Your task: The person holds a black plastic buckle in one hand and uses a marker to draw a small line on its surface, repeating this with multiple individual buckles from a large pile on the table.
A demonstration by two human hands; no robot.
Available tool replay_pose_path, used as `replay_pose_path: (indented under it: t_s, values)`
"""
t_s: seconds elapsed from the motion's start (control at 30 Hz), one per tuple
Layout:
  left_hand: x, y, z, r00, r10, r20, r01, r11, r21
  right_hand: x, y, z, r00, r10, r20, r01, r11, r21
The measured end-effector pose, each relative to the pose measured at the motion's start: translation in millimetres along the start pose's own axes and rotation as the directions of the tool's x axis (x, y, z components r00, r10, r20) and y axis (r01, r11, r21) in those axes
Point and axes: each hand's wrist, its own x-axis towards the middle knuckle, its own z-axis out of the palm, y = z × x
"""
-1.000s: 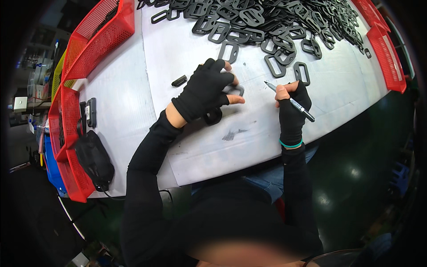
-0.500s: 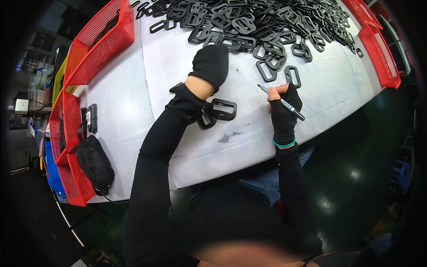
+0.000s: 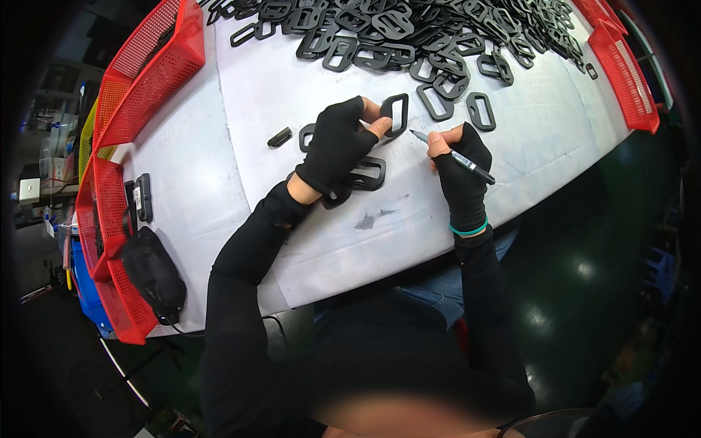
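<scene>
My left hand [image 3: 337, 146], in a black fingerless glove, pinches a black rectangular plastic loop [image 3: 395, 114] at its lower edge, over the white table sheet [image 3: 307, 73]. My right hand [image 3: 458, 162], also gloved, grips a black marker pen [image 3: 453, 156] whose tip points left toward that loop, a short gap away. Under my left wrist lie two or three more black loops [image 3: 366, 174]. A big heap of the same black loops [image 3: 409, 29] covers the far part of the table.
Red mesh baskets stand at the far left [image 3: 157, 66], along the left edge [image 3: 106, 248] and at the far right [image 3: 621, 66]. A black pouch [image 3: 152, 274] and a small black device [image 3: 143, 197] lie at the left. A small black piece [image 3: 280, 136] and a dark smudge [image 3: 376, 217] mark the sheet.
My left hand reached out to the heap, then came back toward me holding one loop. The right hand with the pen stayed nearly still.
</scene>
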Motion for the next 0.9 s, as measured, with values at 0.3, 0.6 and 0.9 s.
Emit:
replay_pose_path:
  t_s: [0.3, 0.6, 0.9]
  values:
    - [-7.7, -1.5, 5.9, 0.995, 0.099, -0.032, -0.097, 0.994, 0.056, -0.6, -2.3, 2.5, 0.997, 0.007, 0.078, -0.001, 0.996, -0.085]
    - [-8.8, 2.0, 5.0, 0.994, 0.103, -0.034, -0.099, 0.991, 0.086, 0.5, -5.2, 3.6, 0.994, 0.009, 0.110, 0.001, 0.996, -0.094]
    - [-9.4, 2.8, 5.0, 0.995, 0.100, -0.022, -0.097, 0.992, 0.086, 0.3, -1.5, 3.0, 0.994, -0.021, 0.108, 0.034, 0.992, -0.120]
